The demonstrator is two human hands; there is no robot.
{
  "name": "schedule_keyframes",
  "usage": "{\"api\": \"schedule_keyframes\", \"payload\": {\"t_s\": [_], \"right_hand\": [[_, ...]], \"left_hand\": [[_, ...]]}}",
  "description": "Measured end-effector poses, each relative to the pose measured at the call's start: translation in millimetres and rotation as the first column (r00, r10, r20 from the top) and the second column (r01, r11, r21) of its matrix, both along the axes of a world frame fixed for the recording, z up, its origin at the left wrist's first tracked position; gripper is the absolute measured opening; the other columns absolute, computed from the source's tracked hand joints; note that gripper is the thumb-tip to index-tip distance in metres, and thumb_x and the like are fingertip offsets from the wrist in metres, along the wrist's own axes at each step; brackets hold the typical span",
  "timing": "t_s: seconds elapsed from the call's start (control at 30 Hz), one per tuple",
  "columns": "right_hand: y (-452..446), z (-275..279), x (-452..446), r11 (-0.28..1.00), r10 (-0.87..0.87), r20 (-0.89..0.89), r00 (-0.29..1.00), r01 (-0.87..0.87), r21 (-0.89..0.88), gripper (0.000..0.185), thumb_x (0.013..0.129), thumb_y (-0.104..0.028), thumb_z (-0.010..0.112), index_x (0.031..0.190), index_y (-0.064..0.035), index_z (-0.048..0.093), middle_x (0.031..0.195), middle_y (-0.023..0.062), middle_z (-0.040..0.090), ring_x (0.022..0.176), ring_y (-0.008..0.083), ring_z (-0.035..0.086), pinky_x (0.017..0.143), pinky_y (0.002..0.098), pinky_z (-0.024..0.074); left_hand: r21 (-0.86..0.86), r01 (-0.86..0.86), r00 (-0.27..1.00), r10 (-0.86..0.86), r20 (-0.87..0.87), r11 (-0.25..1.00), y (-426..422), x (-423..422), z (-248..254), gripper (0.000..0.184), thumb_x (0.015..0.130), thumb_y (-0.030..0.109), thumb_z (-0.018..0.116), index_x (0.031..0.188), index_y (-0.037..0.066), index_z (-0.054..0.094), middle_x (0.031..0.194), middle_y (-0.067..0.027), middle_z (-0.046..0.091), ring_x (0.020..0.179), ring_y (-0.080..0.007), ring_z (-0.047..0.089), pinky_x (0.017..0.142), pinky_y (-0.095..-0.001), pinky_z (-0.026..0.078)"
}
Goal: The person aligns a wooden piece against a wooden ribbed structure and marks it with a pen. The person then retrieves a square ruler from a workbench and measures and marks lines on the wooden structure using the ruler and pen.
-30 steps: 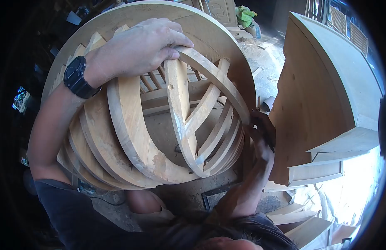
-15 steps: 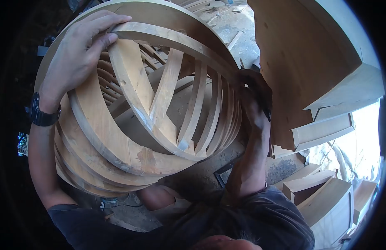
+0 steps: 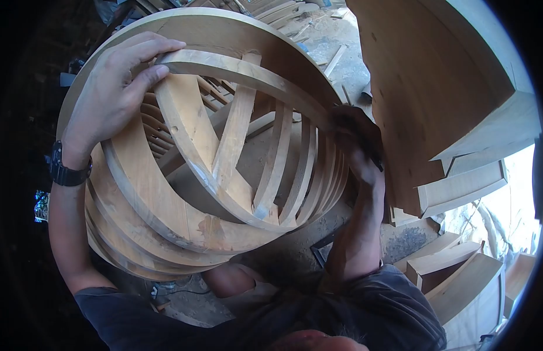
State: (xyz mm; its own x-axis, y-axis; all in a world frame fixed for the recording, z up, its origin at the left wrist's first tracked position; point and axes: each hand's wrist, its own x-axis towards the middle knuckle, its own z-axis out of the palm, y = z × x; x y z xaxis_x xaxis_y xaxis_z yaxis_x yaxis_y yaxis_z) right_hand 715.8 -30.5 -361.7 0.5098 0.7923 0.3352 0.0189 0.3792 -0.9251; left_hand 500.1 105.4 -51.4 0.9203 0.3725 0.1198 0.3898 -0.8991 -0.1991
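A narrow curved wooden strip (image 3: 236,71) spans the upper opening of a large round frame of curved wooden ribs (image 3: 166,202). My left hand (image 3: 116,88), with a black watch at the wrist, pinches the strip's left end between thumb and fingers. At the other end my right hand (image 3: 359,137) is closed around the strip, deep in shadow. Something dark and thin sticks out by its wrist side, too dim to name. Below the strip, a slanted slat (image 3: 233,126) meets a broad curved rib (image 3: 186,126), and its top shows above the strip.
A large curved wooden panel piece (image 3: 435,99) stands close on the right. Box-like curved wooden parts (image 3: 458,272) lie at the lower right. Wood scraps (image 3: 336,61) litter the dusty floor behind. A cable and a tool (image 3: 161,289) lie near my knee.
The view has shifted, so most things appear a little lower and further right. The slanted slat's top now shows above the curved strip. Both hands keep their holds.
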Motion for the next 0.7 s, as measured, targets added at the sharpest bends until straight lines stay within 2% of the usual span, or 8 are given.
{"api": "schedule_keyframes", "payload": {"t_s": [0.07,0.13,0.23,0.37,0.43,0.57,0.63,0.7], "right_hand": [[4,-4,0,0.998,0.035,0.090,0.995,-0.040,0.051,0.036,0.081,-0.002,0.060,0.117,-0.0014,0.062,0.109,0.0122,0.068,0.098,0.0202,0.066,0.086,0.0319,0.0511],[8,-9,-3,1.000,0.007,0.232,0.973,-0.008,0.007,0.033,0.082,-0.001,0.060,0.115,-0.0028,0.063,0.104,0.0137,0.067,0.096,0.0225,0.066,0.084,0.0332,0.0510],[9,-9,-3,0.999,0.000,0.225,0.974,0.011,-0.045,0.030,0.083,-0.002,0.060,0.113,-0.0033,0.063,0.101,0.0145,0.066,0.096,0.0249,0.066,0.083,0.0347,0.0508],[7,-10,-5,1.000,-0.005,0.211,0.978,0.006,-0.003,0.029,0.084,-0.002,0.061,0.113,-0.0032,0.063,0.102,0.0139,0.066,0.095,0.0253,0.067,0.082,0.0344,0.0510],[8,-15,-4,0.999,-0.031,0.284,0.958,0.034,-0.005,0.029,0.084,-0.001,0.063,0.113,-0.0035,0.063,0.101,0.0139,0.066,0.094,0.0253,0.067,0.081,0.0337,0.0514],[10,-12,-7,0.999,-0.031,0.255,0.966,0.023,0.035,0.031,0.083,0.000,0.063,0.114,-0.0039,0.063,0.101,0.0129,0.067,0.091,0.0232,0.067,0.079,0.0328,0.0515],[7,-10,-9,1.000,-0.020,0.206,0.978,0.023,-0.013,0.034,0.083,0.000,0.063,0.117,-0.0040,0.063,0.101,0.0117,0.067,0.091,0.0203,0.066,0.080,0.0322,0.0514],[7,-13,-8,0.999,0.002,0.193,0.981,0.004,-0.033,0.036,0.082,0.000,0.062,0.118,-0.0040,0.063,0.101,0.0117,0.067,0.092,0.0200,0.066,0.081,0.0323,0.0512]], "left_hand": [[-0.009,-0.020,0.999,0.019,-0.033,1.000,-1,-2,2,0.029,0.094,0.008,0.058,0.122,0.005,0.066,0.116,-0.0115,0.066,0.109,-0.0251,0.062,0.098,-0.0347,0.048],[-0.043,-0.055,0.994,0.051,-0.096,0.998,-4,0,3,0.029,0.092,0.007,0.059,0.120,0.003,0.066,0.114,-0.0117,0.066,0.106,-0.0258,0.063,0.096,-0.0346,0.048],[-0.079,-0.067,0.994,0.060,-0.087,0.995,-4,2,3,0.030,0.090,0.006,0.060,0.120,0.002,0.066,0.113,-0.0118,0.066,0.105,-0.0266,0.063,0.095,-0.0347,0.048],[-0.089,-0.065,0.994,0.057,-0.090,0.994,-3,1,1,0.030,0.090,0.007,0.060,0.119,0.003,0.066,0.114,-0.0119,0.066,0.104,-0.0265,0.063,0.095,-0.0344,0.048],[-0.069,-0.064,0.995,0.058,-0.079,0.996,-4,0,1,0.030,0.091,0.008,0.060,0.120,0.004,0.066,0.114,-0.0121,0.066,0.102,-0.0261,0.063,0.094,-0.0345,0.049],[0.016,-0.015,0.997,0.016,-0.071,1.000,-5,-4,-1,0.031,0.092,0.009,0.060,0.122,0.005,0.065,0.116,-0.0125,0.066,0.102,-0.0260,0.064,0.093,-0.0346,0.050],[-0.039,-0.055,0.997,0.053,-0.052,0.998,-7,-5,-2,0.033,0.092,0.009,0.060,0.124,0.006,0.064,0.119,-0.0129,0.065,0.105,-0.0286,0.063,0.096,-0.0368,0.049],[0.020,-0.056,0.998,0.057,-0.036,0.998,-13,-10,-4,0.038,0.091,0.008,0.060,0.129,0.008,0.061,0.124,-0.0139,0.063,0.113,-0.0319,0.061,0.101,-0.0392,0.046]]}}
